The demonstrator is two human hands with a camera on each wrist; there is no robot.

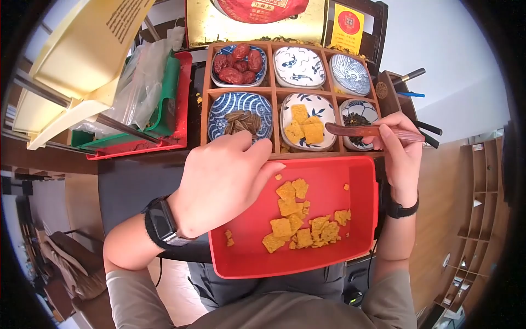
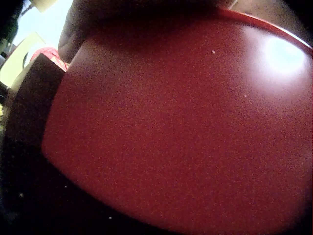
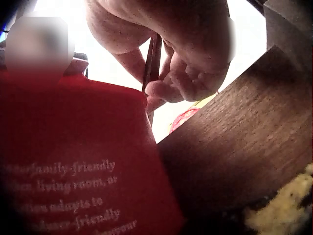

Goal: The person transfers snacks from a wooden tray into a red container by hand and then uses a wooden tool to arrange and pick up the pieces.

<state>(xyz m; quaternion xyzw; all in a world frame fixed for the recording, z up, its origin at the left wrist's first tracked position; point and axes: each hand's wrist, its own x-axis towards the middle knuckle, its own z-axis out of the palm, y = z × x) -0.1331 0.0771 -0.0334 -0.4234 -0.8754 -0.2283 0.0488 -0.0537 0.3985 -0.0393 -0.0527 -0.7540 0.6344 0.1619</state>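
Observation:
My right hand (image 1: 402,153) holds reddish-brown wooden tongs (image 1: 356,130), also visible as two thin strips (image 3: 154,58) in the right wrist view. Their tip reaches left over the divider, beside yellow square crackers (image 1: 312,131) in a leaf-patterned dish (image 1: 287,112). Dark tea leaves (image 1: 356,119) lie in the bowl beneath the tongs. My left hand (image 1: 224,172) hovers at the front of a blue wave-patterned dish (image 1: 219,109) of striped sunflower seeds (image 1: 245,122), its fingers bent down and fingertips hidden. Its thumb lies over the back edge of a red bin (image 1: 246,257) containing broken crackers (image 1: 290,208).
A wooden compartment tray (image 1: 276,92) also carries red dates (image 1: 238,64), a fish-patterned dish (image 1: 298,66) and a wave-patterned bowl (image 1: 349,74). Left stand a green bin (image 1: 164,104) with plastic bags and a red tray (image 1: 183,120). A gold box (image 1: 219,33) stands behind.

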